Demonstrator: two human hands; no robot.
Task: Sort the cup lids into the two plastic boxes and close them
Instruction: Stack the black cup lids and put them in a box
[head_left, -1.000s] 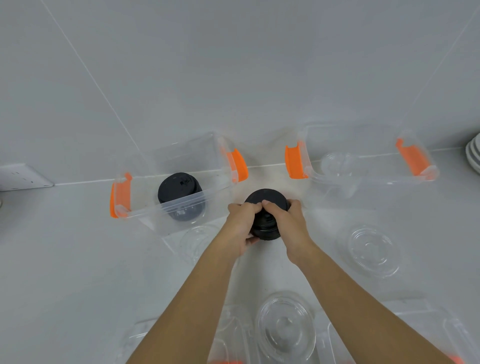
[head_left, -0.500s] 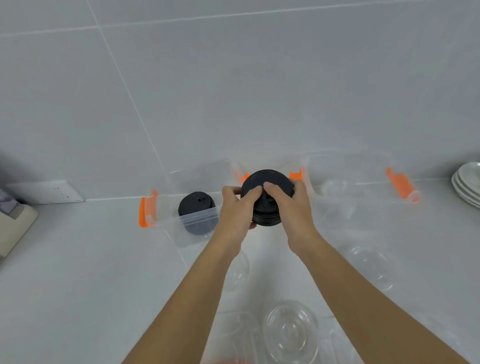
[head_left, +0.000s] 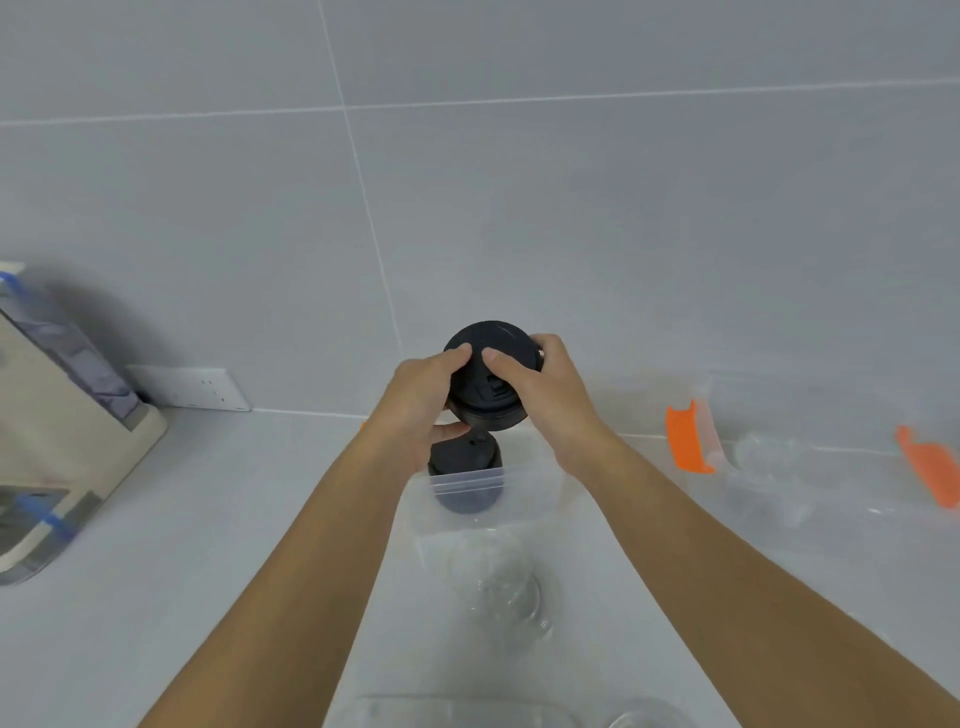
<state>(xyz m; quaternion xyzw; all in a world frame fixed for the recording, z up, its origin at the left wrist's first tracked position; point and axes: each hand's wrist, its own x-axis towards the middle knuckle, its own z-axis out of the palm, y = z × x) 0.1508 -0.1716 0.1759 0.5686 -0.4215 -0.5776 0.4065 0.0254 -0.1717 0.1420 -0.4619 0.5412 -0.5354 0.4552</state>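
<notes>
Two hands, the left hand and the right hand, are pinching a stack of black lids up over the clear box holding another black lid, and the stack could be slipping apart if the squeeze is loosening.

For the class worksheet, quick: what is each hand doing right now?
Left hand: closed on the black lids, fingers round their left side.
Right hand: closed on the same lids, right side.
</notes>
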